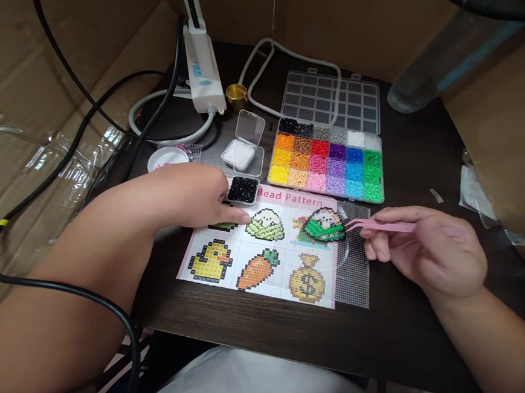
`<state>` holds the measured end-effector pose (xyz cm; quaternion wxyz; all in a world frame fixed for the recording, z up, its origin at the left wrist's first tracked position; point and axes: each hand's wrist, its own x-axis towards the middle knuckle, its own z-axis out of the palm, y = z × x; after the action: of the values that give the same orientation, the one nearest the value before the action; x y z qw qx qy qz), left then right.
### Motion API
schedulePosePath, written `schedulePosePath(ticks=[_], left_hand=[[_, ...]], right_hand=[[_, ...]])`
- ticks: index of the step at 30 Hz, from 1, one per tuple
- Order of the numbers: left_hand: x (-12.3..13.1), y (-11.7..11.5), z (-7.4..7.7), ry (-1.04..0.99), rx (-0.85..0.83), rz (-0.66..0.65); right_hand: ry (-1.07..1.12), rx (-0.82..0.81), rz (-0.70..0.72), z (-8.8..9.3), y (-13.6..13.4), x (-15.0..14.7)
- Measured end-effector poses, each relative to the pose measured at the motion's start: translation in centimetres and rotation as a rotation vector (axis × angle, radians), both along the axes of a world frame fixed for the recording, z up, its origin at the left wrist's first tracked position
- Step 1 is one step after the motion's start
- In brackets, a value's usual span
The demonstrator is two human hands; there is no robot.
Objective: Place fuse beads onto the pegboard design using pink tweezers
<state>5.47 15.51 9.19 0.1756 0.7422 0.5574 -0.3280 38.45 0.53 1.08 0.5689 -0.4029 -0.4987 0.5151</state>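
Note:
My right hand (pixel 431 249) grips pink tweezers (pixel 396 226). Their tips reach the right edge of a beaded piece (pixel 326 226), white above and green below with a black outline. That piece lies on a clear pegboard (pixel 354 270) that overlaps the printed bead pattern sheet (pixel 263 245). Over the sheet's left part rests my left hand (pixel 194 197), its thumb stretched out beside the printed green-and-white dumpling picture (pixel 266 224). The bent index finger is against or close to a small box of black beads (pixel 243 190); the other fingers are hidden.
Behind the sheet stands a compartment box of coloured beads (pixel 327 165), its clear lid (pixel 331 99) laid back. A small open case of white beads (pixel 238 154), a white dish (pixel 168 160) and a gold cup (pixel 237 96) are leftward. A power strip (pixel 204 65) and cables border the left.

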Motion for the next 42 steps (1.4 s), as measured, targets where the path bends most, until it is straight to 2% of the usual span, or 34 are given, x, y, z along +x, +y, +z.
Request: schedulePosePath(ticks=[8, 15, 20, 23, 27, 29, 33, 38, 42], left_hand=[[0.0, 0.1, -0.4, 0.011, -0.008, 0.018], [-1.0, 0.8, -1.5, -0.017, 0.032, 0.030], [-1.0, 0.9, -1.9, -0.019, 0.036, 0.037], [-0.6, 0.6, -1.4, 0.019, 0.038, 0.028], [-0.7, 0.5, -1.1, 0.044, 0.016, -0.017], [-0.8, 0.5, -1.1, 0.027, 0.009, -0.026], [-1.1, 0.5, -1.0, -0.010, 0.017, 0.017], [-2.2, 0.5, -1.4, -0.133, 0.022, -0.006], [-2.5, 0.6, -1.7, -0.145, 0.035, -0.003]], right_hand=[[-0.322, 0.117, -0.112, -0.5, -1.7, -0.5], [-0.484, 0.370, -0.107, -0.7, -0.2, -1.1], [-0.524, 0.429, -0.122, -0.8, 0.1, -1.3], [-0.554, 0.397, -0.246, -1.0, 0.4, -0.8], [-0.512, 0.272, -0.509, -2.1, 1.8, 0.4], [-0.495, 0.205, -0.586, -2.7, 2.7, 0.9], [-0.476, 0.094, -0.650, -3.1, 3.8, 1.1], [-0.369, 0.018, -0.766, -2.9, 3.9, 1.4], [-0.311, -0.029, -0.757, -3.1, 4.1, 2.3]])
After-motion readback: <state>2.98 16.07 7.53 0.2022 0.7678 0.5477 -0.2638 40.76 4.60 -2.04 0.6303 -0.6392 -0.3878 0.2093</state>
